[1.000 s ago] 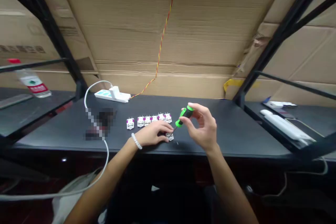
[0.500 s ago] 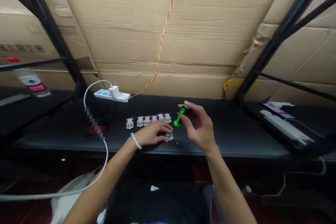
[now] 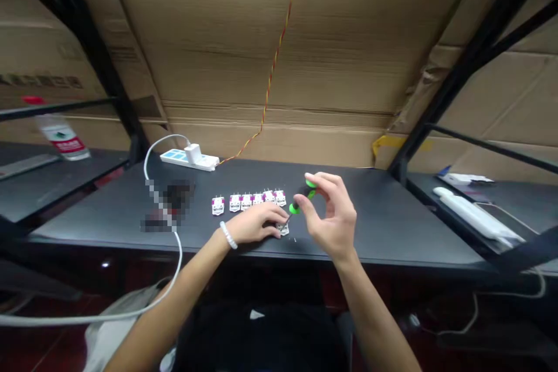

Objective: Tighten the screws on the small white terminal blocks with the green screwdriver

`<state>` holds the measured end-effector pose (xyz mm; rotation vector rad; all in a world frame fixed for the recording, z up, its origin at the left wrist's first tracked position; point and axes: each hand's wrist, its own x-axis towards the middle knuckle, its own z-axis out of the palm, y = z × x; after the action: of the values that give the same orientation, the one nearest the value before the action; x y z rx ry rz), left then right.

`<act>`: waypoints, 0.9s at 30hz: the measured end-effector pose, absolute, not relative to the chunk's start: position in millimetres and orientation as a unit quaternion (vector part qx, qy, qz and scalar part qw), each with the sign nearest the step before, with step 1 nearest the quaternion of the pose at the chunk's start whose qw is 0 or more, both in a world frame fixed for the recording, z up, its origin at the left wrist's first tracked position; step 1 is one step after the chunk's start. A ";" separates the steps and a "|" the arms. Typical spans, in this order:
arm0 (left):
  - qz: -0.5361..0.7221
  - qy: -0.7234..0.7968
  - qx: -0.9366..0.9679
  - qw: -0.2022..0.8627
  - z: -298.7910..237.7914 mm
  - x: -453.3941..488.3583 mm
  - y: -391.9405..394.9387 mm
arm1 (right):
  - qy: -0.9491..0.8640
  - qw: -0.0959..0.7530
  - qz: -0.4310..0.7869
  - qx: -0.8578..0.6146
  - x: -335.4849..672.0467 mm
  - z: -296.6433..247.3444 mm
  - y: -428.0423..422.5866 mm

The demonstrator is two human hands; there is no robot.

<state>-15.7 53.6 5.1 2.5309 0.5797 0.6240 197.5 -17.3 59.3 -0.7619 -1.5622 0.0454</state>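
My right hand (image 3: 333,215) grips a green-and-black screwdriver (image 3: 304,196) by its handle, thumb on one side and fingers on the other. The shaft slants down to the left and its tip meets a small white part (image 3: 284,230) on the black table. Closed around that part's left side, my left hand (image 3: 259,222) pins it down with thumb and fingertips; its upper area is hidden by the fingers. Just beyond lies a row of several white-and-purple parts with metal prongs, among them a separate one (image 3: 218,205) at the left end.
A white power strip (image 3: 178,157) with a plugged-in charger (image 3: 193,153) lies at the back left, its white cable (image 3: 178,256) looping over the table's front edge. Tiny bits (image 3: 293,239) lie by the held part. Black frame posts (image 3: 418,128) and cardboard (image 3: 340,70) enclose the table.
The screwdriver handle has turned in my right hand and its fingers have shifted around it. My left hand keeps its hold on the white part. The view has moved slightly.
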 end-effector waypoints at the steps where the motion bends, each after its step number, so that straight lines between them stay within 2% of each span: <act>1: 0.226 0.209 0.924 0.229 5.1 -15.7 53.5 | -0.695 0.639 0.040 -0.328 196.8 59.8 -18.1; 4: 0.225 0.207 0.926 0.221 5.4 -15.6 52.8 | -0.717 0.621 0.072 -0.309 194.7 61.5 -20.2; 9: 0.223 0.211 0.926 0.218 7.5 -15.7 51.0 | -0.697 0.637 -0.018 -0.329 192.8 62.7 -20.0; 14: 0.227 0.210 0.926 0.217 8.2 -15.6 50.9 | -0.727 0.601 0.064 -0.326 194.5 63.6 -21.0; 20: 0.230 0.205 0.927 0.215 7.8 -16.1 50.5 | -0.712 0.608 -0.037 -0.350 193.5 70.2 -28.1; 25: 0.232 0.209 0.925 0.214 5.4 -16.3 51.5 | -0.741 0.580 0.009 -0.337 193.0 70.7 -29.2; 27: 0.232 0.210 0.926 0.212 5.3 -16.0 51.5 | -0.735 0.587 -0.007 -0.339 193.2 69.4 -28.2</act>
<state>-16.0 51.5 5.3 2.5706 0.5834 0.6454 193.2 -28.2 69.4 -0.7900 -1.7128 -0.0171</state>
